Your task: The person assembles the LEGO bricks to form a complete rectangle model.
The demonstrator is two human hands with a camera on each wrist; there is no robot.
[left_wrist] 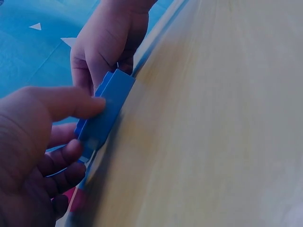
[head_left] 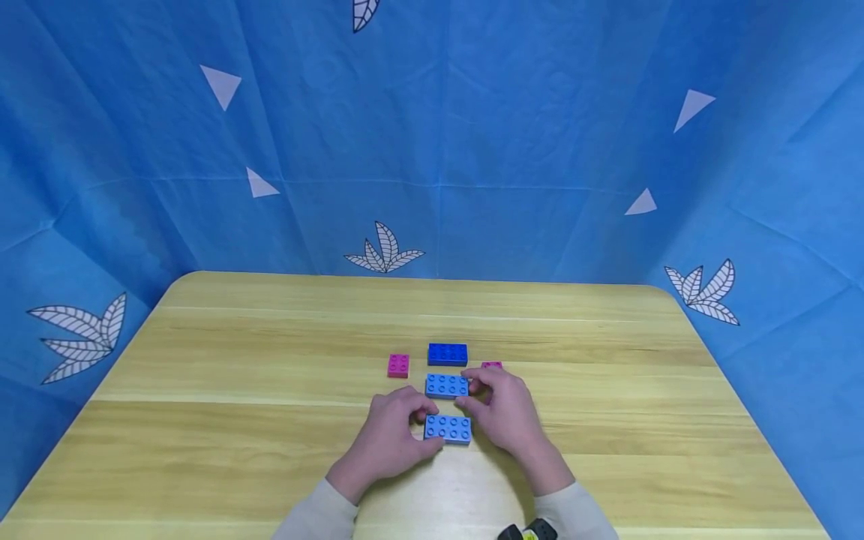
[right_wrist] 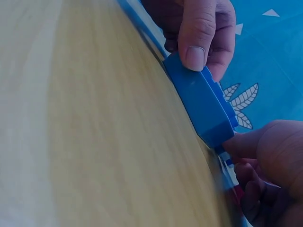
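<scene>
Two light blue building bricks lie one behind the other on the table. My left hand (head_left: 394, 435) pinches the left end of the nearer brick (head_left: 448, 428), thumb on its front side and fingers behind. In the left wrist view the thumb presses the smooth side of that nearer brick (left_wrist: 108, 111). My right hand (head_left: 502, 409) pinches the right end of the farther light blue brick (head_left: 446, 385), thumb in front and index finger at the back corner. The nearer brick largely hides the farther one in the right wrist view.
Behind them sits a darker blue brick (head_left: 448, 355). A small pink brick (head_left: 398, 366) lies to the left, and another pink brick (head_left: 491, 364) is partly hidden behind my right hand. The wooden table (head_left: 236, 435) ends at a blue patterned curtain (head_left: 432, 135).
</scene>
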